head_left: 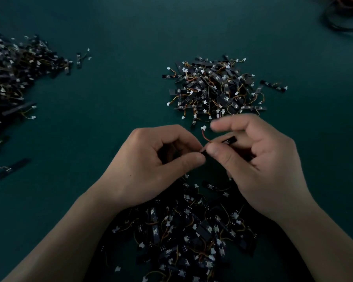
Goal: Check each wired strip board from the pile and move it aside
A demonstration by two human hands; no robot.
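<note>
My feed is dim, darkest at the corners. The middle heap of black wired strip boards looks sharp; the left heap smears, and the right hand has blurred fingers.

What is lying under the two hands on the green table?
A pile of wired strip boards spreads on the table below the left hand and right hand, which pinch one strip board. The hands cover the pile's far part.
</note>
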